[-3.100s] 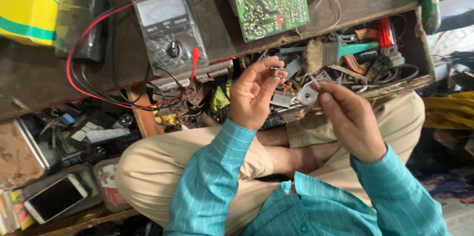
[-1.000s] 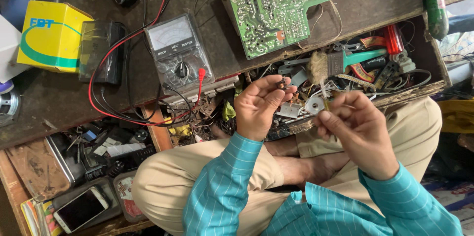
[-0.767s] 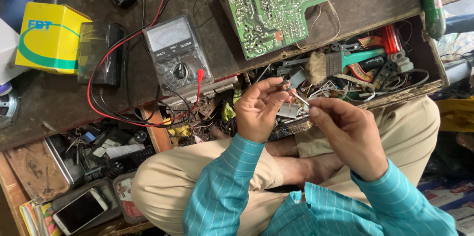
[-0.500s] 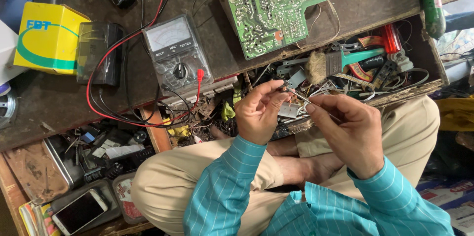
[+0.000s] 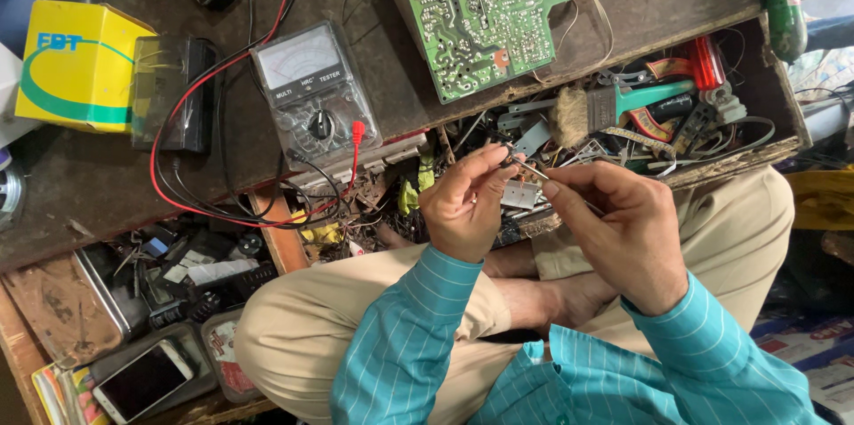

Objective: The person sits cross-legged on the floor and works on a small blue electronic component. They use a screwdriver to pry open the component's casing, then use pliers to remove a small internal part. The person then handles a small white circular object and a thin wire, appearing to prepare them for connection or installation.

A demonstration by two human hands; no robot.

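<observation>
Seated cross-legged, a person in a teal striped shirt is looking down at both hands, which are meeting above an open wooden drawer (image 5: 765, 151) of tangled parts. The left hand (image 5: 464, 204) is pinching a small dark component (image 5: 509, 156) between thumb and fingertips, closed tightly around it; the piece is too small and too covered to identify, though it may be an electronic part. The right hand (image 5: 623, 228) is gripping a thin metal tool (image 5: 531, 169), its tip touching that component, while the rest of the tool is hiding inside the curled fingers. Behind the hands, a green circuit board (image 5: 494, 12) is lying on the bench, cut off at the top edge. An analogue multimeter (image 5: 313, 98) with red and black leads is sitting to the left, near a yellow box (image 5: 76, 69). A green-handled brush (image 5: 614, 107) is resting in the drawer. A phone (image 5: 142, 380) is lying at lower left.
</observation>
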